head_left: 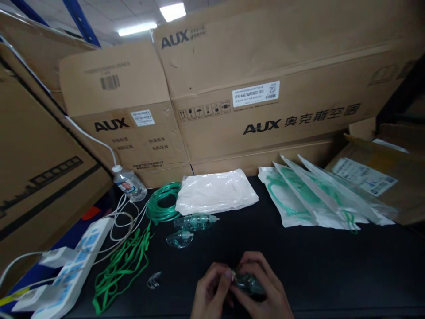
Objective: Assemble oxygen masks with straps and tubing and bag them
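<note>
My left hand (210,290) and my right hand (265,288) meet near the front edge of the black table (332,266). Both pinch a small clear greenish plastic mask part (247,283) between their fingers. Much of the part is hidden by my fingers. Beyond the hands lie two more clear mask pieces (191,223), a coil of green tubing (162,204) and a heap of green elastic straps (122,261). A small clear clip (154,280) sits left of my left hand.
A stack of empty white bags (214,192) lies at the back centre. Several sealed packs with green tubing (318,199) fan out at the back right. A water bottle (130,182), a white power strip (75,261) and cables are on the left. Large AUX cartons (265,88) wall in the back.
</note>
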`<state>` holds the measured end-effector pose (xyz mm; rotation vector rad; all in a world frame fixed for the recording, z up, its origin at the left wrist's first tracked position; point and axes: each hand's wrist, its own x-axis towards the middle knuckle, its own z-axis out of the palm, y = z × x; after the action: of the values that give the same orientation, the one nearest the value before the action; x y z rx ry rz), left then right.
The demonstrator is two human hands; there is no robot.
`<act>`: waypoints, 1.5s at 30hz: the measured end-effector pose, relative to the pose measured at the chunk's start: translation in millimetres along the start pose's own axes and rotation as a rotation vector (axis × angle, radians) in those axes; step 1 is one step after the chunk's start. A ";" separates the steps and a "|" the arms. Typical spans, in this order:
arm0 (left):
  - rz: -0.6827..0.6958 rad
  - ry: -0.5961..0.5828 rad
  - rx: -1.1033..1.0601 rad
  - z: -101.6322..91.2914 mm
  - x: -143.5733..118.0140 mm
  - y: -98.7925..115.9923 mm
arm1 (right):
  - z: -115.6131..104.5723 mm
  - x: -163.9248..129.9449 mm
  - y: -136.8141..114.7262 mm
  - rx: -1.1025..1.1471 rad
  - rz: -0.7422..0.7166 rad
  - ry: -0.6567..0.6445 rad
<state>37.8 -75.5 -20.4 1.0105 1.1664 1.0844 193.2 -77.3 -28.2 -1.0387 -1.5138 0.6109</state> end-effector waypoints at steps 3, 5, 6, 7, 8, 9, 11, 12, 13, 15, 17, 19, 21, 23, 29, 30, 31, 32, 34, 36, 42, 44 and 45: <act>0.015 -0.036 0.043 -7.6 2.0 2.6 | -3.4 -4.1 1.3 -0.001 -0.003 -0.076; 0.062 -0.030 0.099 -12.6 5.1 5.4 | -5.5 -6.7 0.7 0.040 0.065 -0.169; 0.094 -0.022 0.125 -14.5 6.7 6.6 | -6.2 -7.8 -0.5 0.095 0.126 -0.208; 0.125 -0.013 0.147 -15.8 8.3 7.5 | -6.5 -8.6 -2.4 0.165 0.203 -0.229; 0.155 -0.010 0.164 -16.6 9.7 8.2 | -6.4 -9.0 -4.7 0.238 0.287 -0.236; 0.182 -0.017 0.178 -16.8 11.0 8.7 | -5.9 -8.9 -7.3 0.302 0.364 -0.237; 0.223 -0.038 0.202 -15.5 13.4 9.8 | -4.5 -6.9 -11.8 0.372 0.476 -0.224; 0.239 -0.036 0.213 -14.0 14.6 10.6 | -3.5 -5.3 -13.3 0.381 0.512 -0.219; 0.251 -0.019 0.217 -11.9 15.8 11.5 | -2.5 -3.5 -14.1 0.386 0.538 -0.215; 0.242 0.065 0.195 -6.5 18.0 13.4 | -0.2 -0.4 -13.8 0.387 0.563 -0.190; 0.173 0.160 0.143 -0.9 19.2 14.7 | 2.6 1.0 -11.9 0.376 0.573 -0.151; 0.074 0.219 0.102 3.5 18.6 14.3 | 5.3 0.8 -10.6 0.355 0.568 -0.116; -0.002 0.247 0.086 5.7 16.4 11.7 | 7.5 -0.1 -11.0 0.328 0.564 -0.072; -0.047 0.277 0.079 5.8 13.1 7.7 | 8.9 -0.7 -13.2 0.306 0.578 -0.037; -0.114 0.265 0.098 -2.7 0.2 -2.3 | 9.7 -0.5 -17.9 0.317 0.673 -0.006; -0.104 0.236 0.101 -4.4 -1.5 -3.1 | 9.7 -0.5 -17.7 0.324 0.675 0.001; -0.086 0.208 0.106 -6.1 -2.8 -3.7 | 9.8 -0.3 -17.4 0.332 0.674 0.006; -0.071 0.181 0.113 -7.5 -3.6 -4.2 | 9.8 0.1 -17.1 0.339 0.669 0.010; -0.061 0.152 0.122 -9.5 -3.4 -4.5 | 9.8 1.3 -17.0 0.343 0.649 0.019; -0.083 0.149 0.106 -10.5 -1.6 -3.3 | 9.4 2.8 -18.0 0.335 0.624 0.010; -0.024 0.155 0.116 -13.2 3.8 6.8 | 5.3 6.1 -23.3 0.345 0.509 -0.164; 0.025 0.130 0.168 -15.3 4.7 8.3 | 4.0 6.9 -23.0 0.343 0.503 -0.173; 0.054 0.121 0.188 -16.1 5.1 8.6 | 3.1 7.5 -22.6 0.340 0.500 -0.178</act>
<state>21.2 -68.1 -14.9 1.1394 1.3655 1.1061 184.2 -81.1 -6.2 -1.1185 -1.2375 1.2933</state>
